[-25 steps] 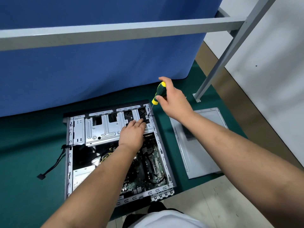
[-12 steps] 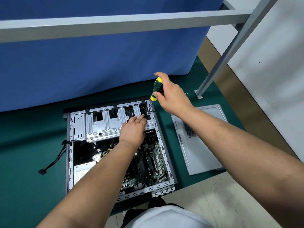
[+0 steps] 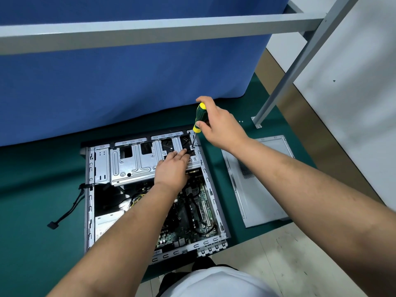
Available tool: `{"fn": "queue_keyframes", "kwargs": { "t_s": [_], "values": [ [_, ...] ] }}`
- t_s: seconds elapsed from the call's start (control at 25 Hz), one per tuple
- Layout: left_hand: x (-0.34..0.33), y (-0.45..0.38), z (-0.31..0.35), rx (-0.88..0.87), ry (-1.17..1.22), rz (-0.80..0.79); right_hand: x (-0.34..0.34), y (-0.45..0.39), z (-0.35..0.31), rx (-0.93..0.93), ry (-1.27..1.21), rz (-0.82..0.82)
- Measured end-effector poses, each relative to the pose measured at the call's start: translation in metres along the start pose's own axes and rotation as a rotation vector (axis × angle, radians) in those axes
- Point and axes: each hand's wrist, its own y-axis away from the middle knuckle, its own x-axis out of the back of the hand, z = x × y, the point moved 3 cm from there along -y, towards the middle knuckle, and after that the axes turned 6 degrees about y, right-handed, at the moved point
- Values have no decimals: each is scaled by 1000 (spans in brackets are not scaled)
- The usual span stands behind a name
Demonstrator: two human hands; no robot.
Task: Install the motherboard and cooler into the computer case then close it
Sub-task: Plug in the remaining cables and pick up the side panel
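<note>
- Motherboard (image 3: 192, 211) sits inside the open computer case (image 3: 90, 189), which lies flat on the green mat (image 3: 32, 200) with its open side up; your left forearm hides part of the board.
- Your right hand (image 3: 222, 125) grips the green and yellow screwdriver (image 3: 200, 116), fingers curled round the handle, its tip down at the far right corner of the case frame.
- Your left hand (image 3: 171, 168) lies flat, fingers straight, pressing on the metal drive bracket (image 3: 132, 166) just beside the tip.
- Judging from this, you are driving a screw at that corner. Keep the shaft upright over the screw head and push down as you turn, so the tip does not slip out.
- Keep the left fingers pressing the bracket, but clear of the tip; a slip could reach them or the fan opening (image 3: 167, 144) beside it.
- Stop turning once the screw seats; the thin sheet metal probably strips easily.
- The side panel (image 3: 263, 189) lies on the mat to the right of the case, apart from it, so closing is not yet done.
- Loose black cable (image 3: 66, 211) trails out on the left; mind it later.
</note>
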Motion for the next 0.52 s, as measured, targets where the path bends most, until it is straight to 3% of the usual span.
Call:
{"fn": "queue_keyframes", "kwargs": {
  "t_s": [0.2, 0.4, 0.52],
  "values": [
    [16, -7, -2, 64, 170, -73, 4, -13, -10, -7, 223, -33],
    [47, -28, -1, 221, 714, 151, 18, -31, -18, -92, 282, -172],
    [51, -44, 11, 267, 1020, 188, 29, -36, -21, -174, 403, -194]
  ]
}}
